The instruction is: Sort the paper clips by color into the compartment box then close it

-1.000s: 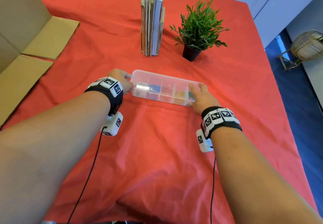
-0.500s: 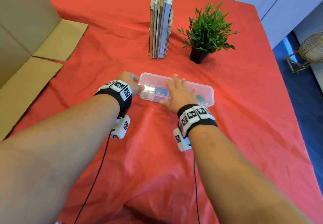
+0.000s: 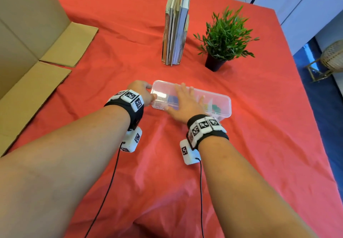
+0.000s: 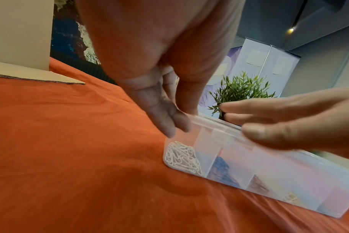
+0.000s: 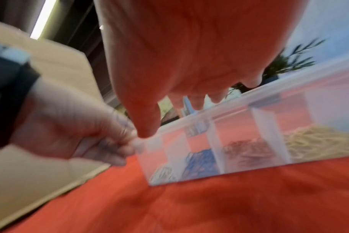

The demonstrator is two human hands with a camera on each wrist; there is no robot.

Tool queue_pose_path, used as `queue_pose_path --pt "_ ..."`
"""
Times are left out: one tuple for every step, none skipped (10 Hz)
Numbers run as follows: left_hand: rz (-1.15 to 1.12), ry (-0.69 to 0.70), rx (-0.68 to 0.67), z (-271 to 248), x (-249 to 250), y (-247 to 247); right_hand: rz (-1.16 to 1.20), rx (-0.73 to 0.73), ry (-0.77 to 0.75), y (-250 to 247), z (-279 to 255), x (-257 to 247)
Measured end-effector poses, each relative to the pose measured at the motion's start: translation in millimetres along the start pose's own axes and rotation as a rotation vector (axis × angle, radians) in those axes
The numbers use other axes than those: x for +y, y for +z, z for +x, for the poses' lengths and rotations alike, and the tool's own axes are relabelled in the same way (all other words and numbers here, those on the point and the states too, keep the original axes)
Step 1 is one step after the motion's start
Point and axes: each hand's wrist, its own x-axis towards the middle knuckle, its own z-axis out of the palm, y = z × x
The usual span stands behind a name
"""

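Observation:
The clear compartment box [image 3: 222,104] lies on the red cloth with its lid down. Through the plastic I see white clips [image 4: 181,157], blue clips [image 4: 221,170], red clips [image 5: 247,151] and yellow clips [image 5: 319,141], each in its own compartment; green ones [image 3: 216,107] sit at the right end. My left hand [image 3: 143,93] grips the box's left end, fingers curled at its corner. My right hand [image 3: 185,102] lies flat on the lid over the left-middle part, fingers straight and spread.
Upright books [image 3: 176,26] and a small potted plant [image 3: 224,39] stand behind the box. A cardboard box with open flaps [image 3: 46,52] is at the left. The table's right edge drops to a blue floor.
My right hand slid from the box's right end leftward along the lid to its left-middle. The left hand stayed on the left end.

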Motion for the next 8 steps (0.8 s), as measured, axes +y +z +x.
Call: queue_pose_path --pt "-0.019 -0.006 -0.017 -1 -1 -3 0.105 0.271 0.270 -10 -19 35" --pt "0.012 0.005 -0.007 0 -2 -8 0.107 0.330 0.524 -18 -39 66" --pt "0.059 -0.002 -0.001 8 -8 -14 0.194 0.238 0.455 -20 -41 80" --pt "0.075 -0.010 -0.016 18 -14 -15 0.255 0.232 0.417 -18 -38 81" --pt "0.094 -0.010 -0.023 19 -14 -14 0.266 0.219 0.434 -18 -38 79" --pt "0.187 0.024 -0.010 3 0 -15 0.216 0.112 0.420 -26 -44 77" --pt "0.280 0.098 0.021 -15 8 -22 0.204 0.101 0.364 -42 -57 73" --pt "0.277 0.114 -0.036 -42 -10 -29 0.204 0.037 0.242 -53 -102 68"
